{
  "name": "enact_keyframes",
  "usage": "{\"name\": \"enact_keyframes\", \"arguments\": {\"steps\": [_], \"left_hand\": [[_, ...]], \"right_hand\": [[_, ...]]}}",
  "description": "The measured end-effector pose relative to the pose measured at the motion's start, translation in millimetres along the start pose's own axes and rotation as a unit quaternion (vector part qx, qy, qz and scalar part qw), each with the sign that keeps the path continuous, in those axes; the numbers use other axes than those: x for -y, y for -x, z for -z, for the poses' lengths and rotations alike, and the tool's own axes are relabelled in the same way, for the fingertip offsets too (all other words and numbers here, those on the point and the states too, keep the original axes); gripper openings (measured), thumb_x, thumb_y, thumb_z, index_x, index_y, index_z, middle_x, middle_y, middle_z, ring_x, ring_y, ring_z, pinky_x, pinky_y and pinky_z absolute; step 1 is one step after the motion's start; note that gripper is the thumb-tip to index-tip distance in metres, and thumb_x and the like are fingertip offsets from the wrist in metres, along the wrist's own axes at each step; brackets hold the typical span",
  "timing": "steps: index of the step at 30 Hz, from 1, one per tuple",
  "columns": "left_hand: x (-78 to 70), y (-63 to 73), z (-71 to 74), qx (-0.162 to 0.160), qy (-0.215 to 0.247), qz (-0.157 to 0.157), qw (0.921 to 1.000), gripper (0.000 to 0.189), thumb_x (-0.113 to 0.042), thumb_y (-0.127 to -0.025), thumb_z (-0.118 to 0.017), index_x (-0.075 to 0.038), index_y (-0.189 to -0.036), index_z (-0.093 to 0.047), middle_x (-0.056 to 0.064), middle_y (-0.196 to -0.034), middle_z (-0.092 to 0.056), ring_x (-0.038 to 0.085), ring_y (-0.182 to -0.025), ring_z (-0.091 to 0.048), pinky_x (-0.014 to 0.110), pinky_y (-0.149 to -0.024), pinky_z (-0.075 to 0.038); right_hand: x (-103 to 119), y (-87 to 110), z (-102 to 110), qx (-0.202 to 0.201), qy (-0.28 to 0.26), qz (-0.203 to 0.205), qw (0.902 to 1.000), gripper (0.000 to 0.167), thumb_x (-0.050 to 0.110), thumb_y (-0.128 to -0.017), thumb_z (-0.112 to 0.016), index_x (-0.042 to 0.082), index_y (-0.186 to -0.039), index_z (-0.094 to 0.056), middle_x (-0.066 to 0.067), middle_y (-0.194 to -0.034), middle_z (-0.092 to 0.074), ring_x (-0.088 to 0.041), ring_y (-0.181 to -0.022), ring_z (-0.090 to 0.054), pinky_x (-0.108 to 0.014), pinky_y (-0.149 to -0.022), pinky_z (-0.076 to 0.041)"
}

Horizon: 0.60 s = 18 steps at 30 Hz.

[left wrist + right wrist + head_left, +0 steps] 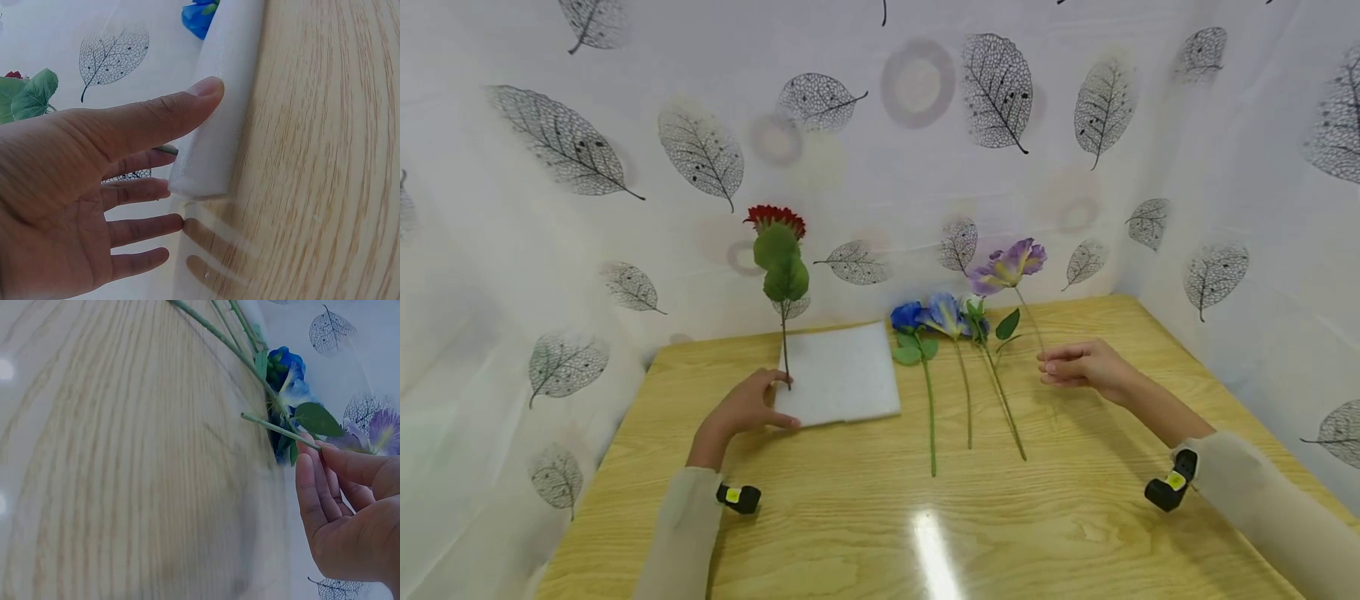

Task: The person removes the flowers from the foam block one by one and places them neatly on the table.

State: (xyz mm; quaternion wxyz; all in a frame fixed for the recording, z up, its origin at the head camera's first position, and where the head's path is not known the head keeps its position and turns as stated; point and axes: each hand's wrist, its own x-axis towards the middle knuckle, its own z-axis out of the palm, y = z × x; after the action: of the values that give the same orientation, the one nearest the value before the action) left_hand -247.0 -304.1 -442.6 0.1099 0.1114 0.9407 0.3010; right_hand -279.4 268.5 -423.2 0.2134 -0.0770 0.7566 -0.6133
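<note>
A red flower with green leaves stands upright at the left side of a white foam block. My left hand is at the block's left corner, its thumb resting against the front edge. In the left wrist view its other fingers are straight and spread, the upper ones near the stem and the block's end. My right hand pinches the stem of a purple-and-yellow flower between thumb and fingers, above the table. The stem's cut end sticks out past the fingertips.
Between the block and my right hand lie a dark blue rose, a light blue flower and another leafy flower stem on the wooden table. A leaf-patterned white curtain hangs behind and along both sides.
</note>
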Motion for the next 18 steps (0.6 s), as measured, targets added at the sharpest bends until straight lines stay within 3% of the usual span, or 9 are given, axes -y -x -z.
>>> {"name": "enact_keyframes", "arguments": {"steps": [7, 18], "left_hand": [[-0.3, 1.1, 0.5, -0.003, -0.002, 0.000, 1.0000, 0.085, -0.038, -0.075, -0.092, 0.000, -0.141, -0.053, 0.029, -0.148, -0.047, 0.049, -0.138, -0.044, 0.062, -0.114, -0.038], [-0.9, 1.0, -0.6, -0.002, -0.003, -0.003, 1.0000, 0.082, -0.037, -0.076, -0.091, 0.000, -0.140, -0.054, 0.030, -0.149, -0.047, 0.050, -0.139, -0.042, 0.062, -0.114, -0.038]], "right_hand": [[-11.2, 2.4, 8.3, -0.004, -0.001, -0.029, 0.9996, 0.064, 0.011, -0.101, -0.064, -0.019, -0.149, -0.033, 0.004, -0.121, -0.073, -0.008, -0.101, -0.075, -0.029, -0.089, -0.061], [-22.6, -0.5, 16.0, 0.006, -0.021, -0.072, 0.9972, 0.056, 0.005, -0.100, -0.063, -0.021, -0.144, -0.040, -0.001, -0.103, -0.078, -0.013, -0.092, -0.077, -0.027, -0.081, -0.062]]}}
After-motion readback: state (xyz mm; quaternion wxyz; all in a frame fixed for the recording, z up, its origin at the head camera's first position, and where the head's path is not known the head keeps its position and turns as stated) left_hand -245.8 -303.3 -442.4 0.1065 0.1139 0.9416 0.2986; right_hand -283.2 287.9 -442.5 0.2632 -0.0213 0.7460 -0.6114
